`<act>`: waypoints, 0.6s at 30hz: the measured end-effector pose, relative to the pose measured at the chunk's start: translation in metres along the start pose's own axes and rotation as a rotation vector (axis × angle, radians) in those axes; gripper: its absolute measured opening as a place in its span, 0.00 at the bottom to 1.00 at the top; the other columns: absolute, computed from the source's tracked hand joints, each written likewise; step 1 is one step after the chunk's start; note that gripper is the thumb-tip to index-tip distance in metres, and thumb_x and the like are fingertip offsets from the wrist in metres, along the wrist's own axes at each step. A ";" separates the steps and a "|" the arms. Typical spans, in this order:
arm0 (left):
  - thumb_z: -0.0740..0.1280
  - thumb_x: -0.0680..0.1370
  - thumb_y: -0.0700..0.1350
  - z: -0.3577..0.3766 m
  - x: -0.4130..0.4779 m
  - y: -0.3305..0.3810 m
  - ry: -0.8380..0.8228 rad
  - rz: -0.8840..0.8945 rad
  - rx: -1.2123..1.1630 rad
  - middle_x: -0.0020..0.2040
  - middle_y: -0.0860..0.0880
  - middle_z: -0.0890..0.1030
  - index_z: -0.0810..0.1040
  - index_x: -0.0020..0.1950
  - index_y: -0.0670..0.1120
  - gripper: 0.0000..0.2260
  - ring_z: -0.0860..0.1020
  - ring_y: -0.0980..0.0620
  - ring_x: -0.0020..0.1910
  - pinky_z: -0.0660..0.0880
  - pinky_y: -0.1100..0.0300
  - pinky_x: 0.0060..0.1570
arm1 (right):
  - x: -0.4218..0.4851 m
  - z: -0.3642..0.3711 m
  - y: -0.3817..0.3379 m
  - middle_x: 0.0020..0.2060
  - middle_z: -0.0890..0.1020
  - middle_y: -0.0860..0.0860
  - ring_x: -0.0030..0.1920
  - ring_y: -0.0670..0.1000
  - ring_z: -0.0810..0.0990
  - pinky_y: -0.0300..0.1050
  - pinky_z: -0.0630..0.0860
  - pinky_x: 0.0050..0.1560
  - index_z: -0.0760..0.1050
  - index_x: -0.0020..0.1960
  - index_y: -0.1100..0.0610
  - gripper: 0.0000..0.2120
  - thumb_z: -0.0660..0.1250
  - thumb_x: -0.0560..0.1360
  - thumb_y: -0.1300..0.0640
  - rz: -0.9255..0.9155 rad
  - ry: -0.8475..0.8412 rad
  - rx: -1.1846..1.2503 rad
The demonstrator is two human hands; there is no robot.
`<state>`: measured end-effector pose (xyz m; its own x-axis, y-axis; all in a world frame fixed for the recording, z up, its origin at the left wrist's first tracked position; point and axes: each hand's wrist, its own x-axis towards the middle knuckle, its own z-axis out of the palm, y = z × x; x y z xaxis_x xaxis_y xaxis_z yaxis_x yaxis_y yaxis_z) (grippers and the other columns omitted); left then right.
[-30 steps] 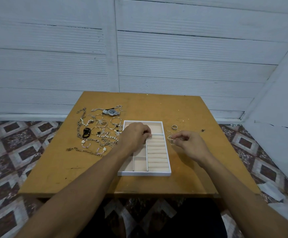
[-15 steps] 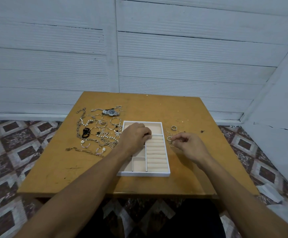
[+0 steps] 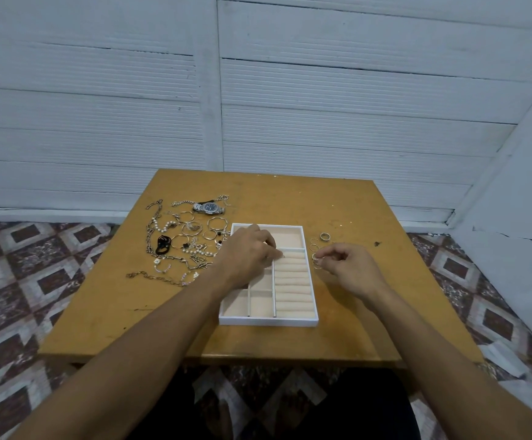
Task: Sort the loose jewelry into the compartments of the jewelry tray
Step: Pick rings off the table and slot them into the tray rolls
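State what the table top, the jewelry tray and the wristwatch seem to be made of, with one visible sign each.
Table top: likely wood or laminated board, matt yellow-brown, scuffed and marked.
Jewelry tray: rigid white frame, material unclear, lined with cream, soft-looking fabric; padded rolls show.
Wristwatch: silvery polished metal, by its glinting bracelet; dark dial.

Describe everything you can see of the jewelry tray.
The jewelry tray is a white rectangular frame lined in cream, lying flat on the table. Padded ring rolls fill its right column, a wide compartment sits at the far end, small square compartments sit left. The left hand covers its far-left part, curled fingers at the top rolls.
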<state>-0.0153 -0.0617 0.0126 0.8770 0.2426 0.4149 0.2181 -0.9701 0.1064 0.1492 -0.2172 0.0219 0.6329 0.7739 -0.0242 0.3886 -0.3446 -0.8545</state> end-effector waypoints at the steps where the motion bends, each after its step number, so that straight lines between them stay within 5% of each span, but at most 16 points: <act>1: 0.76 0.66 0.36 0.001 0.000 -0.001 0.004 0.004 -0.005 0.40 0.49 0.83 0.86 0.46 0.50 0.12 0.77 0.44 0.37 0.71 0.56 0.34 | 0.000 0.001 0.000 0.30 0.74 0.47 0.35 0.47 0.72 0.40 0.69 0.40 0.83 0.43 0.52 0.05 0.70 0.72 0.60 -0.003 -0.001 -0.006; 6: 0.77 0.66 0.38 0.001 -0.001 -0.002 0.019 -0.017 -0.010 0.41 0.49 0.82 0.86 0.46 0.50 0.11 0.77 0.45 0.38 0.68 0.57 0.35 | 0.003 0.003 -0.003 0.30 0.74 0.46 0.34 0.46 0.72 0.40 0.68 0.38 0.83 0.43 0.52 0.06 0.69 0.72 0.61 -0.014 -0.006 -0.038; 10: 0.71 0.71 0.38 0.000 -0.004 -0.003 0.051 -0.052 -0.007 0.45 0.48 0.83 0.86 0.50 0.48 0.10 0.78 0.44 0.42 0.74 0.53 0.38 | 0.009 0.008 -0.009 0.31 0.75 0.45 0.34 0.45 0.72 0.37 0.67 0.37 0.83 0.43 0.52 0.05 0.69 0.72 0.60 -0.034 -0.005 -0.090; 13: 0.61 0.72 0.43 -0.003 -0.010 -0.004 0.058 -0.164 -0.117 0.44 0.48 0.83 0.86 0.49 0.47 0.14 0.79 0.45 0.44 0.77 0.53 0.42 | 0.014 0.013 -0.013 0.33 0.77 0.45 0.35 0.44 0.73 0.34 0.68 0.36 0.82 0.43 0.51 0.08 0.66 0.74 0.60 -0.079 0.003 -0.176; 18: 0.64 0.75 0.42 -0.008 -0.024 -0.007 0.031 -0.325 -0.178 0.50 0.47 0.83 0.83 0.55 0.45 0.12 0.77 0.47 0.52 0.74 0.53 0.53 | 0.021 0.020 -0.017 0.39 0.83 0.46 0.39 0.45 0.78 0.39 0.75 0.42 0.82 0.45 0.51 0.09 0.64 0.75 0.59 -0.121 0.023 -0.286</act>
<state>-0.0411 -0.0605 0.0093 0.7603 0.5405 0.3604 0.4028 -0.8274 0.3913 0.1427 -0.1846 0.0256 0.5839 0.8075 0.0831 0.6327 -0.3885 -0.6699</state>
